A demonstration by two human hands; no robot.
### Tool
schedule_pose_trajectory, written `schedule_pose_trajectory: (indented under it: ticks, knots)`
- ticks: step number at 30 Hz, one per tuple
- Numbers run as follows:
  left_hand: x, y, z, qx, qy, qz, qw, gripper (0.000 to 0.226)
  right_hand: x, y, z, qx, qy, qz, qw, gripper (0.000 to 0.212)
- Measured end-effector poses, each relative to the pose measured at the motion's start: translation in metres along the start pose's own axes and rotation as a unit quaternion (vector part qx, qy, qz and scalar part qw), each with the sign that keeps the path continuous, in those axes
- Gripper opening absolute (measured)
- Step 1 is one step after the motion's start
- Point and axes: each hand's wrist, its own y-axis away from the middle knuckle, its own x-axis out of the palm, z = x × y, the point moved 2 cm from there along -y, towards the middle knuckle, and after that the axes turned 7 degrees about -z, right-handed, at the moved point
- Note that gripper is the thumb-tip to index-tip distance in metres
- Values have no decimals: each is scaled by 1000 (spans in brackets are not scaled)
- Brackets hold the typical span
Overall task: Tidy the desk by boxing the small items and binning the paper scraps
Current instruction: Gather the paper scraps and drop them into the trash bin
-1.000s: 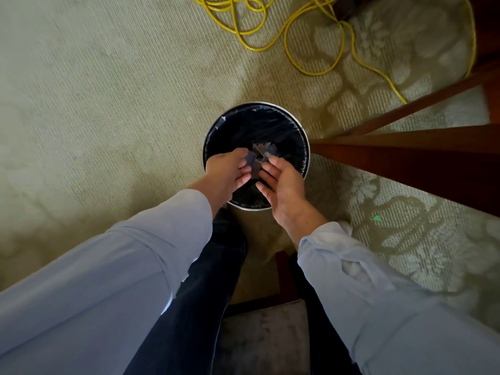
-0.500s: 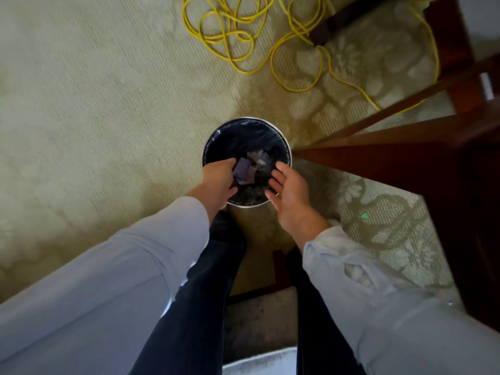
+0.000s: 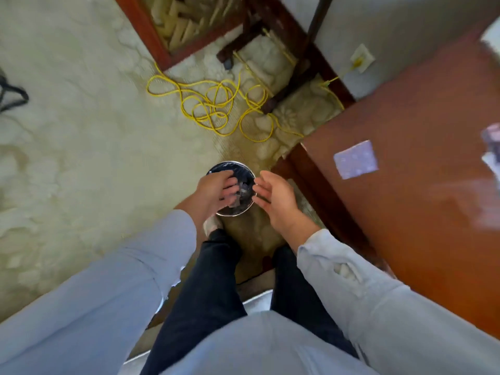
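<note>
1. step in hand: binning the paper scraps. both hands hang over the bin [image 3: 230,163], which stands on the carpet by the desk [image 3: 419,212] corner, and the drop looks about done.
2. the scraps [image 3: 244,190] lie inside the bin, pale bits against the dark liner, showing in the gap between the two hands.
3. left hand [image 3: 215,192]: palm down over the bin mouth, its fingers [image 3: 230,189] loosely spread and a little bent. no scrap shows in them.
4. right hand [image 3: 274,197]: at the bin's right rim, palm turned inward, fingers [image 3: 261,185] straight and close together, holding nothing.
5. more work looks left on the desk: a lilac paper [image 3: 355,163] lies flat near its corner, well apart from the bin, and a blurred pale thing sits at the frame's right edge.
6. next move, as i judge it: lift both hands clear, turn to the desk, and pinch the lilac paper up by an edge, since it lies flat on the wood.
7. hidden or unclear:
   - the left palm's underside, so a scrap stuck there can't be ruled out.
   - the left half of the bin mouth, covered by the left hand.
   - how full the bin is; the liner is too dark.
   - the box and small items are not in view.
   - most of the desk is cut off at the right, and motion blur smears what is on it.
</note>
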Motion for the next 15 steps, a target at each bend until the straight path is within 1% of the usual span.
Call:
schedule_pose_trajectory:
  ticks: [3, 6, 10, 12, 15]
  knots:
    - [12, 40, -9, 23, -39, 42, 998, 12, -22, 35, 20, -25, -18, 6, 1000, 25]
    - [31, 74, -16, 67, -69, 74, 993, 14, -46, 61, 41, -64, -12, 4, 998, 24]
    - [61, 113, -23, 145, -75, 90, 982, 7, -75, 83, 65, -95, -10, 30, 995, 18]
    - [75, 124, -24, 182, -104, 91, 973, 13, -89, 90, 75, -107, -15, 38, 993, 19]
    - [97, 137, -26, 221, -155, 106, 957, 17, -113, 97, 88, -126, -31, 24, 991, 23]
